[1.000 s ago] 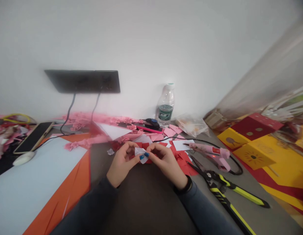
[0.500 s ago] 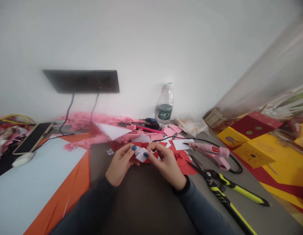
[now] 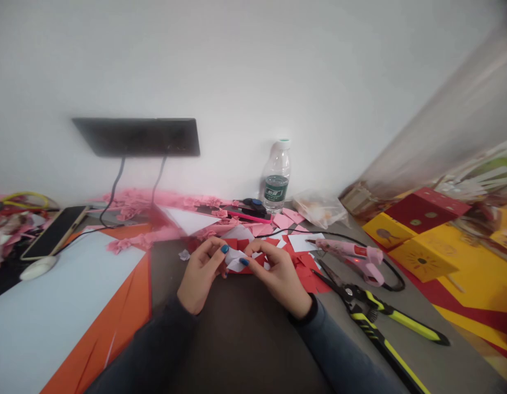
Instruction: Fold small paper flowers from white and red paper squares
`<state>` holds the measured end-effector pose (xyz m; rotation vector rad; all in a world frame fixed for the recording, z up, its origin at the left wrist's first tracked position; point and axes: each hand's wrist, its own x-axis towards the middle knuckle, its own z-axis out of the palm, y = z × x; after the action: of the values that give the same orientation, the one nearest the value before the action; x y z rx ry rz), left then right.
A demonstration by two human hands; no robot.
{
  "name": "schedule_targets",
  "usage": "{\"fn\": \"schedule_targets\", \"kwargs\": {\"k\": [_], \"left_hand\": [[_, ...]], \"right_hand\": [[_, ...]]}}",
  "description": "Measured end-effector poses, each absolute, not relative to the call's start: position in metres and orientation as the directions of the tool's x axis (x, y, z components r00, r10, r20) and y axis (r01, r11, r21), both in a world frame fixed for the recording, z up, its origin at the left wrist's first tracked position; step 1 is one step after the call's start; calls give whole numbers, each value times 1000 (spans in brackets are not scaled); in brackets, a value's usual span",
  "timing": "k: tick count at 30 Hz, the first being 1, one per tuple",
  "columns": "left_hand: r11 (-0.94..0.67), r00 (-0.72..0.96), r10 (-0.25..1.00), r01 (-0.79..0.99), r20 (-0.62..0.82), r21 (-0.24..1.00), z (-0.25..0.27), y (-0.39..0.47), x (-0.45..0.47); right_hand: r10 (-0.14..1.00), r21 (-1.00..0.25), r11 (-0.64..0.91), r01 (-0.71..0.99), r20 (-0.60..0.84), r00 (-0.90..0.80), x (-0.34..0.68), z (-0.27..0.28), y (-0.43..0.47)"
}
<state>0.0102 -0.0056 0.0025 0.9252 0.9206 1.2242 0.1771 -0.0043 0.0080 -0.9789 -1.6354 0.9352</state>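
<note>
A small folded piece of white paper is pinched between my two hands, above the near edge of a heap of red paper pieces. My left hand grips its left side with thumb and fingers. On its right side, the thumb of my right hand presses on the paper, the fingers curled behind. Most of the fingertips are hidden behind the paper. A small crumpled white paper shape lies just left of my left hand.
To the right lie a pink glue gun with a lit red light and yellow-black pliers-like cutters. A water bottle stands by the wall. Pink paper flowers, a phone, a mouse and large paper sheets are left.
The fingers of my left hand have shifted slightly around the white paper, which has turned a little. My right hand has barely moved.
</note>
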Motion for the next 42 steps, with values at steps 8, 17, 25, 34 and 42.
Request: {"fn": "schedule_targets", "kwargs": {"k": [8,17,25,34,42], "left_hand": [[-54,104,993,-70,61,996,4,-7,6],[-141,108,983,-72,148,987,4,-9,9],[-127,54,991,23,125,992,6,-8,8],[-189,146,974,100,173,977,6,-12,9],[-175,202,969,155,143,972,9,-11,8]], "right_hand": [[927,-906,365,216,334,-168,175,9,-5],[932,-903,361,232,343,-113,176,5,-3],[915,-892,402,205,388,-110,177,2,-4],[931,-935,350,54,340,-134,178,-1,2],[945,-971,219,-94,235,-228,178,-1,4]]}}
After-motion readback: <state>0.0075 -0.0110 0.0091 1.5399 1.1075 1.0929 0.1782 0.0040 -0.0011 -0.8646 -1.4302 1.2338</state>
